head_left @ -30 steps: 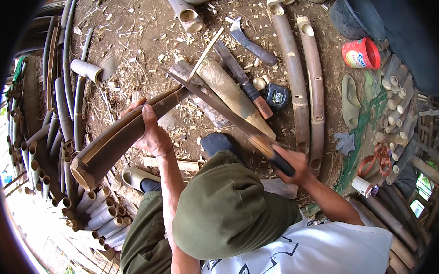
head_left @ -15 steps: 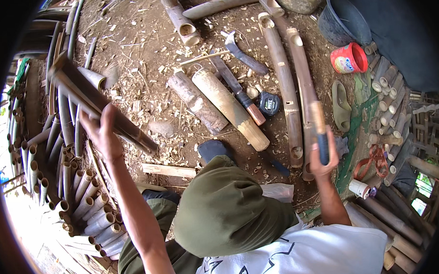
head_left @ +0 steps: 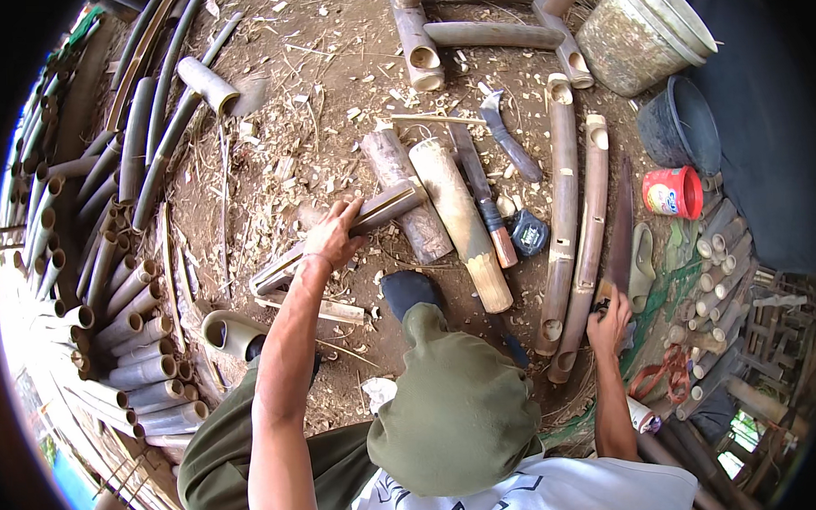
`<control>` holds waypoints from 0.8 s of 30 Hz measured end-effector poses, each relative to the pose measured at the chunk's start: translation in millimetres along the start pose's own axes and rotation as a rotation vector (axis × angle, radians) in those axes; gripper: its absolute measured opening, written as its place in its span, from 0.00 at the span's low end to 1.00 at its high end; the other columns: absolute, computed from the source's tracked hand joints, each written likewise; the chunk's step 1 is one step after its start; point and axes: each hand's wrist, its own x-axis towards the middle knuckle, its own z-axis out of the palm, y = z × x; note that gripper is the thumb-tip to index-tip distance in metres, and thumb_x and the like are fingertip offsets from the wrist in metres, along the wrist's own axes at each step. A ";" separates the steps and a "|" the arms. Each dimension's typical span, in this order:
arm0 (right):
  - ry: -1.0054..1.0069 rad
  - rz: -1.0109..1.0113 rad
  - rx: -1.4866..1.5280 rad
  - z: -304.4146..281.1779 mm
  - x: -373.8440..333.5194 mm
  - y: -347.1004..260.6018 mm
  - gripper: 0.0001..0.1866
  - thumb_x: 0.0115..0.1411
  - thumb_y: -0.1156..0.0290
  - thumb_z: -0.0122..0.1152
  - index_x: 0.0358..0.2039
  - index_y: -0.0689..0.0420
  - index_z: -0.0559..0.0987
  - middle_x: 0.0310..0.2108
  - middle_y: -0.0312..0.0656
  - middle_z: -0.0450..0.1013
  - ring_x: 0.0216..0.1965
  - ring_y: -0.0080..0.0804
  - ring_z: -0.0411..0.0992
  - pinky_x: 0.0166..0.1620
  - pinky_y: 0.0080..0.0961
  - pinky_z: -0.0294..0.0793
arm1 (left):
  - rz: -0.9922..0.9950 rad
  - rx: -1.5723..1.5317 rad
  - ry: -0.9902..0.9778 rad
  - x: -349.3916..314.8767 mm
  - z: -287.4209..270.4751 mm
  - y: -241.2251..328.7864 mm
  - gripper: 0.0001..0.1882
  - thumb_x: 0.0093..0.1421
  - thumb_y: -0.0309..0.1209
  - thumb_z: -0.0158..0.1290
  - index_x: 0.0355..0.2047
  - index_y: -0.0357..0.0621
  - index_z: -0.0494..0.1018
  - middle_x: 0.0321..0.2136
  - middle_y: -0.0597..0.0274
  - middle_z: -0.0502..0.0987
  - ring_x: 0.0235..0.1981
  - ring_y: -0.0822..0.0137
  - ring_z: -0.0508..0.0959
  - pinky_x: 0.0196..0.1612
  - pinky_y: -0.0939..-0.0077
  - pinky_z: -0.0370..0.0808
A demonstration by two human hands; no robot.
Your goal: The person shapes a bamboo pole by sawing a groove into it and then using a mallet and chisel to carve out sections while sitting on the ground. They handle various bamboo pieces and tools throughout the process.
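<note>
1. The left hand (head_left: 335,235) is clamping the bamboo (head_left: 380,213) near its middle, fingers lying over the far side and thumb pressing along the near side.
2. The bamboo is lying low over the ground, left of centre, its long axis running slantwise from lower left to upper right.
3. Its far end is pointing up and right, resting across the dark log (head_left: 425,232) and stopping just beside the pale log (head_left: 461,222); its near end is pointing down and left, toward the left shoe (head_left: 226,333).
4. A pale-edged groove is running lengthwise along the bamboo's upper face.
5. The right hand (head_left: 611,324) is curling around the handle of the saw (head_left: 621,225), well apart from the bamboo; how tightly it is gripping, I cannot tell.
6. The saw's blade is pointing away from the person, its long axis running nearly straight up the view, between the right pole (head_left: 589,249) and the sandal (head_left: 641,265).
7. The left pole (head_left: 563,187) is lying roughly parallel to the right one.
8. Beyond the pale log, the knife (head_left: 479,188) is lying near the sickle (head_left: 512,146), and the tape measure (head_left: 529,233) is sitting just beside the knife's handle.
</note>
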 end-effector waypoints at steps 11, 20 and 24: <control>0.118 -0.688 0.017 83.9 281.1 -299.4 0.24 0.58 0.76 0.53 0.57 0.57 0.74 0.54 0.45 0.71 0.52 0.47 0.68 0.57 0.37 0.69 | 0.022 0.187 0.510 -17.1 34.1 12.2 0.40 0.53 0.29 0.60 0.66 0.44 0.58 0.60 0.40 0.62 0.58 0.39 0.65 0.63 0.52 0.63; 0.037 -0.670 -0.207 108.1 286.7 -298.2 0.10 0.57 0.72 0.56 0.40 0.56 0.78 0.41 0.46 0.73 0.46 0.48 0.71 0.45 0.44 0.73 | 0.111 0.525 -0.086 -146.0 83.7 -46.4 0.21 0.59 0.41 0.52 0.50 0.48 0.69 0.42 0.58 0.71 0.46 0.57 0.73 0.48 0.59 0.68; 0.052 -0.493 0.140 86.0 260.0 -293.1 0.08 0.58 0.70 0.57 0.37 0.58 0.76 0.37 0.48 0.73 0.41 0.50 0.72 0.43 0.46 0.72 | -0.177 0.270 -0.345 -168.2 99.6 -32.9 0.21 0.62 0.44 0.52 0.51 0.46 0.70 0.45 0.54 0.74 0.46 0.52 0.78 0.45 0.56 0.76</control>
